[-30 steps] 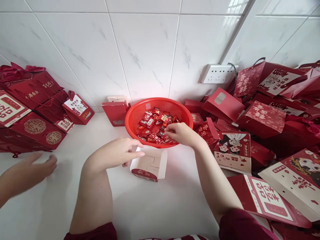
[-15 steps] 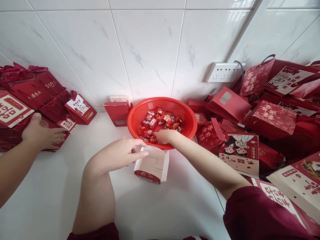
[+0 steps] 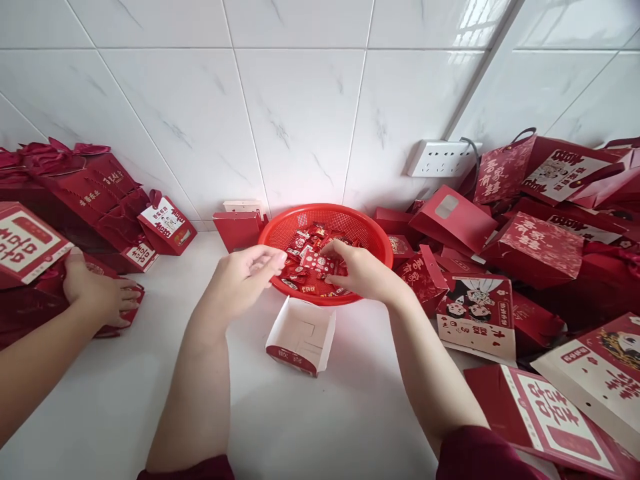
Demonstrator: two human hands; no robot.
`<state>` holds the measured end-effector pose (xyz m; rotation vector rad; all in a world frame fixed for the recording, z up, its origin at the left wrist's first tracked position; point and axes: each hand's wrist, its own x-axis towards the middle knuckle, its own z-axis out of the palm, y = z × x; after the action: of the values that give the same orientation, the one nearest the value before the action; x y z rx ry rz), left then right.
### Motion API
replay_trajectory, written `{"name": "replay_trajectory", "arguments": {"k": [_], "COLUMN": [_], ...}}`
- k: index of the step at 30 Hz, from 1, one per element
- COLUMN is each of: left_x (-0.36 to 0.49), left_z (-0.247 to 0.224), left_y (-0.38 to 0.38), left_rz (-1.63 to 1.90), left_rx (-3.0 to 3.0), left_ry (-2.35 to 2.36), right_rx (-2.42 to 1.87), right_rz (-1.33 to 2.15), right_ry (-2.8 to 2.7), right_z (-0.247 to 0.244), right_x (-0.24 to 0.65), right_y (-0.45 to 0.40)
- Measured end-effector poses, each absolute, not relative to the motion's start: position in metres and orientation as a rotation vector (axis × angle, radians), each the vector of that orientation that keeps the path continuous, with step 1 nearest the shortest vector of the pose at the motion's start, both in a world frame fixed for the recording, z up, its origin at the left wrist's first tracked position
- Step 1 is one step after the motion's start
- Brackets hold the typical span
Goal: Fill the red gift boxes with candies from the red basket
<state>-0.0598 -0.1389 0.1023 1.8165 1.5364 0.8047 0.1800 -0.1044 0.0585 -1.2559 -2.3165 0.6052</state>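
A red perforated plastic basket (image 3: 377,233) holds many small wrapped candies (image 3: 300,272). Over its right part is my right hand (image 3: 363,270), thumb and fingers bent around the edge of a red candy packet with white dots (image 3: 316,260). My left hand (image 3: 245,273) hovers by the basket's left rim, fingers curled with the tips close to the thumb; whatever may be between them is hidden. Just below the basket, between my forearms, a small open paper box (image 3: 300,330) lies with its pale inside facing up.
At the left, another person's hand (image 3: 100,290) rests on red gift boxes (image 3: 90,187). A folded red box (image 3: 239,230) stands against the tiled wall. Many red boxes (image 3: 540,243) are piled at the right, below a power strip (image 3: 443,159).
My right hand has drawn back from deep among the candies, with a dotted packet at its fingertips. My left hand has risen beside the rim and curled its fingers. The view has tilted up slightly.
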Motion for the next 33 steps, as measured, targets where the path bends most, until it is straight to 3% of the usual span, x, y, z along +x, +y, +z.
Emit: {"name": "replay_trajectory", "arguments": {"k": [8,33], "left_x": [-0.034,-0.036], "left_z": [0.092,0.100], "left_y": [-0.136,-0.142], "left_rz": [0.861,0.821], "left_rx": [1.544,1.609], "left_ry": [1.122,1.100], "right_rx": [-0.679,-0.610], "right_rz": [0.511,0.461], "right_ry": [-2.090,-2.133], "right_z": [0.082,0.076], "right_x": [0.177,0.182], "right_y": [-0.134,-0.128]}}
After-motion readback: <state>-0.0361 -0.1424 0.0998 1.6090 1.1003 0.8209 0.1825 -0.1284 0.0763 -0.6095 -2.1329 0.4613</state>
